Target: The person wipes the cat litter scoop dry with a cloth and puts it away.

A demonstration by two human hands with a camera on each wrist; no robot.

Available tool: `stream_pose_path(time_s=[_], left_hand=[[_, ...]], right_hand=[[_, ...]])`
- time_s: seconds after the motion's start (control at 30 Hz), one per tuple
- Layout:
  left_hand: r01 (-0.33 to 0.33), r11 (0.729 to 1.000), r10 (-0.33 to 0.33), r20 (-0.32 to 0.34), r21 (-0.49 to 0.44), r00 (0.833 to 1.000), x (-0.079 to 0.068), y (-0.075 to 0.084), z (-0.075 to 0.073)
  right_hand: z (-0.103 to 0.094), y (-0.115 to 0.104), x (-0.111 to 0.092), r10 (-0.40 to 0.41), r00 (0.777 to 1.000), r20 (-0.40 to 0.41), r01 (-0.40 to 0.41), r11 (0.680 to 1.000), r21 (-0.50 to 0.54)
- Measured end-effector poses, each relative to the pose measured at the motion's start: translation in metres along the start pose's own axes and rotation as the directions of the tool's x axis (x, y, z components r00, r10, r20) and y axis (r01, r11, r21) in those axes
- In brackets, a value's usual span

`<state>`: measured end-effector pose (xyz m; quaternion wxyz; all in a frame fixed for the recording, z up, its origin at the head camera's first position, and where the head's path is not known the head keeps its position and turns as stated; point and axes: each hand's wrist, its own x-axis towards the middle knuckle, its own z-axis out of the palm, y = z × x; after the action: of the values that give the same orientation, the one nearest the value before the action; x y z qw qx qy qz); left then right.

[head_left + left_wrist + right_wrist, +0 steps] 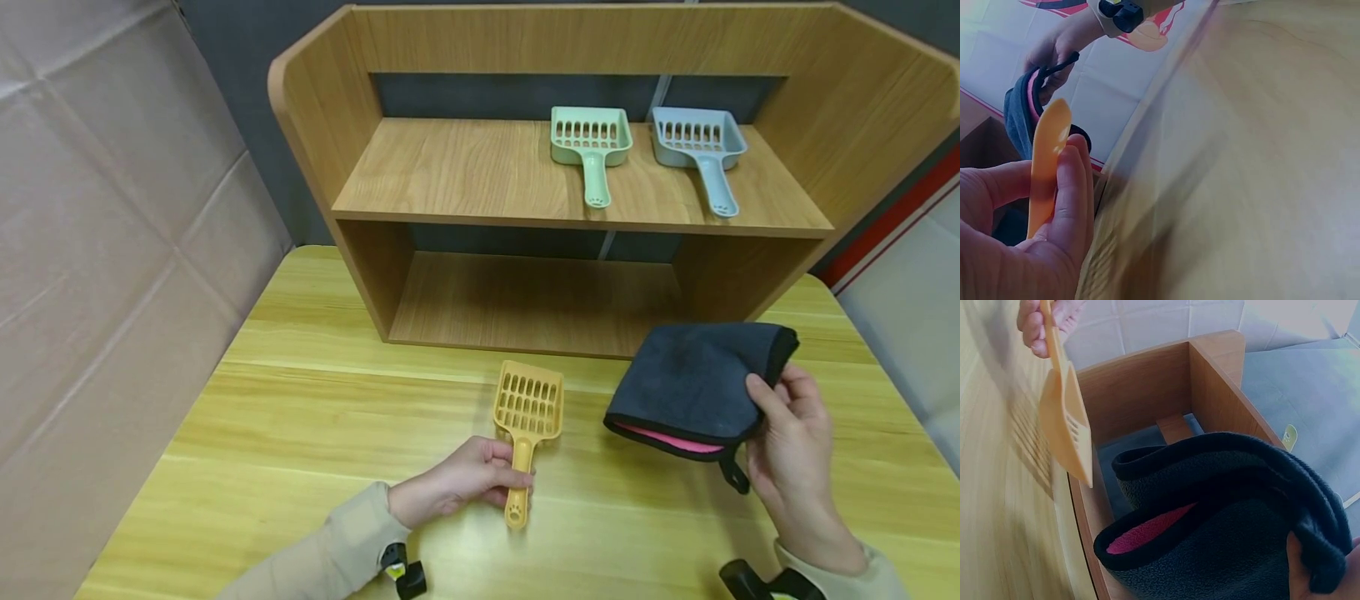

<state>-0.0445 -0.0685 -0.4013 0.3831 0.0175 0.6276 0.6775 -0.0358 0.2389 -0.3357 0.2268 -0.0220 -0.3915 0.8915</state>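
Note:
A yellow slotted litter scoop [528,408] is held by its handle in my left hand [472,479], raised above the table with its slotted end pointing toward the shelf. In the left wrist view the thumb and fingers pinch the scoop's handle [1047,169] from both sides. My right hand [795,450] grips a folded dark grey cloth [690,383] by its right edge. Black trim borders the cloth, pink shows inside the fold, and a small loop hangs below. The right wrist view shows the cloth [1222,531] close up, apart from the scoop [1066,425].
A wooden two-tier shelf [480,179] stands at the back of the table [300,400]. On its upper board lie a green litter scoop [595,171] and a blue litter scoop [712,167], handles toward me. A pale quilted panel [112,250] rises at the left.

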Motion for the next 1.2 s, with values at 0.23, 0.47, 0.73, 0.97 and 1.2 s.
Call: stream_pose_path(time_s=[0.23, 0.47, 0.73, 0.97, 1.2], left_hand=[[-0.053, 0.998, 0.054, -0.026, 0.023, 0.998, -0.001, 0.007, 0.002], [-0.095, 0.995, 0.096, -0.031, 0.034, 0.995, -0.003, 0.016, 0.008], [-0.133, 0.99, 0.134, -0.015, 0.054, 0.991, -0.002, 0.024, 0.015], [-0.148, 0.987, 0.149, -0.011, 0.069, 0.989, -0.001, 0.027, 0.02], [-0.179, 0.982, 0.178, 0.017, 0.058, 0.984, 0.002, 0.033, 0.027]], right_hand=[[0.003, 0.002, -0.001, -0.016, 0.999, -0.038, 0.014, 0.999, -0.053], [0.012, 0.007, -0.003, -0.062, 0.994, -0.088, 0.049, 0.988, -0.145], [0.02, 0.015, -0.005, -0.131, 0.991, -0.033, 0.118, 0.957, -0.266], [0.019, 0.022, -0.005, -0.184, 0.976, 0.116, 0.208, 0.947, -0.245], [0.02, 0.029, -0.004, -0.221, 0.949, 0.223, 0.283, 0.91, -0.304]])
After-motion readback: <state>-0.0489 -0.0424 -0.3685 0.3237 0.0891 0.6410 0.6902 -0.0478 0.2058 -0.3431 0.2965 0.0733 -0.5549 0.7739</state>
